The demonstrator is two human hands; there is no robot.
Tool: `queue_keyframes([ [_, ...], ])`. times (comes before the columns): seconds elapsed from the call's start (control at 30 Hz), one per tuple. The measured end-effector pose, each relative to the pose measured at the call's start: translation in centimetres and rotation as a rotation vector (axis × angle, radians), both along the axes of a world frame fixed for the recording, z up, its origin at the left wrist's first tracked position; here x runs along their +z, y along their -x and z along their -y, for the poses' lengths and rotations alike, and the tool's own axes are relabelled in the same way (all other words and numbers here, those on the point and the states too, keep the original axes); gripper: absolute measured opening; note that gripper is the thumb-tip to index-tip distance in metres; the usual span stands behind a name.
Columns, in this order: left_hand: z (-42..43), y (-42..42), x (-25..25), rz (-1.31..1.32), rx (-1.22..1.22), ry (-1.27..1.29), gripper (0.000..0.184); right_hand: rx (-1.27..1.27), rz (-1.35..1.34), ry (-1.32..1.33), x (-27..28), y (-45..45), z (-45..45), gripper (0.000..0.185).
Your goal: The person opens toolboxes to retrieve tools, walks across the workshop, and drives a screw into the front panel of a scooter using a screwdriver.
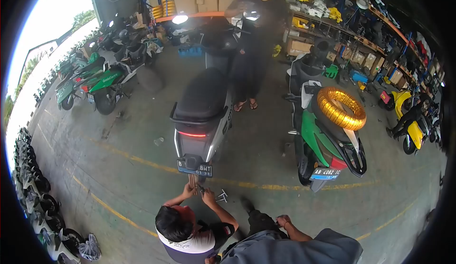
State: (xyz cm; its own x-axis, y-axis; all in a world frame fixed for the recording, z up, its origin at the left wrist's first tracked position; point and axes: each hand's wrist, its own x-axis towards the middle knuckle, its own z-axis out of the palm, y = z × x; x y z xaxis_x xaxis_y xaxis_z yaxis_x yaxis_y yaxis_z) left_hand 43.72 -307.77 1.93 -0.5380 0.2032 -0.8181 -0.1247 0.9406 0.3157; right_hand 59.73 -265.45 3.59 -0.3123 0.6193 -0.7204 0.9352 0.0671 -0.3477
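Observation:
My right hand [283, 221] is at the lower middle, beside my dark trouser leg [260, 222]. Its fingers are curled closed, and anything inside them is too small to make out. At the bottom edge, my left hand [211, 260] shows only in part, close to a crouching co-worker [178, 226]; its fingers are unclear. That co-worker's two hands are at the rear of a grey scooter [202, 140] with a lit red tail light, just below its number plate [194, 168]. Metal T-handled tools [222, 196] are beside those hands.
Another person [259, 40] stands by the scooter's front. A green scooter [316, 135] at right carries a gold-wrapped ring [342, 108]. More scooters line the left side, and a yellow one [414, 127] is far right. Shelves with boxes [206, 2] are at the back.

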Motion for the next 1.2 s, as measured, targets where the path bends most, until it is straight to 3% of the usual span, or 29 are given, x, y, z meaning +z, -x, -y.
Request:
queue_keyframes([
  [0.03,0.6,-0.3,-0.1,0.008,-0.001,0.007,0.042,0.242,0.123,-0.149,-3.4,-2.4,0.7,0.037],
  [0.1,2.6,-1.6,0.1,0.025,-0.001,0.014,0.042,0.488,0.189,0.024,-3.0,-5.4,2.2,0.036],
  [0.13,3.6,-2.4,0.0,0.028,-0.003,0.018,0.042,0.491,0.187,0.033,-3.2,-6.7,3.0,0.036],
  [0.2,5.8,-4.0,-0.4,0.035,-0.012,0.024,0.043,0.848,0.207,-0.097,-3.8,-8.7,3.9,0.031],
  [0.23,6.9,-4.8,-0.4,0.033,-0.021,0.030,0.043,0.846,0.209,-0.090,-4.1,-9.2,4.6,0.031],
  [0.3,8.0,-5.7,-0.9,0.018,-0.052,0.027,0.043,0.298,0.059,-0.055,-4.3,-8.6,5.1,0.027],
  [0.37,8.9,-6.4,-1.7,-0.011,-0.082,0.015,0.043,-0.442,-0.188,0.240,-0.3,-6.5,6.7,0.023],
  [0.6,10.5,-6.5,-6.7,-0.238,0.104,-0.154,0.043,-0.431,-0.412,0.207,1.0,-6.8,10.5,0.021],
  [0.63,10.8,-6.8,-6.0,-0.292,0.091,-0.226,0.043,-0.448,-0.436,0.210,1.1,-7.9,11.5,0.021],
  [0.67,11.1,-7.5,-5.2,-0.191,0.242,-0.239,0.040,-0.466,-0.462,0.213,1.3,-9.3,12.6,0.021],
  [0.73,10.5,-9.4,2.3,-0.057,0.433,-0.339,0.035,-0.465,-0.419,0.208,0.5,-13.1,14.8,0.021],
  [0.83,14.0,-13.2,2.3,0.064,0.478,-0.274,0.031,-0.458,-0.323,0.223,-2.2,-19.9,19.3,0.022],
  [0.9,18.6,-16.5,-1.2,-0.036,0.304,-0.179,0.039,-0.389,-0.181,0.255,-6.7,-25.9,22.4,0.022],
  [0.97,21.8,-20.3,1.4,-0.090,0.111,0.024,0.042,-0.371,-0.049,0.319,-9.9,-32.5,26.5,0.025],
  [1.03,26.3,-22.9,-0.2,0.011,-0.005,0.023,0.041,-0.602,0.030,0.434,-9.8,-37.9,30.7,0.024],
  [1.07,28.3,-24.0,-0.2,0.036,-0.066,0.057,0.041,-0.215,0.008,0.309,-7.6,-39.9,32.0,0.024],
  [1.13,30.7,-25.5,0.5,0.055,-0.154,0.138,0.040,0.175,-0.001,0.182,-5.9,-42.9,34.2,0.025],
  [1.2,32.7,-26.7,0.9,0.065,-0.201,0.184,0.040,0.736,0.043,-0.060,-7.9,-46.4,36.7,0.026],
])
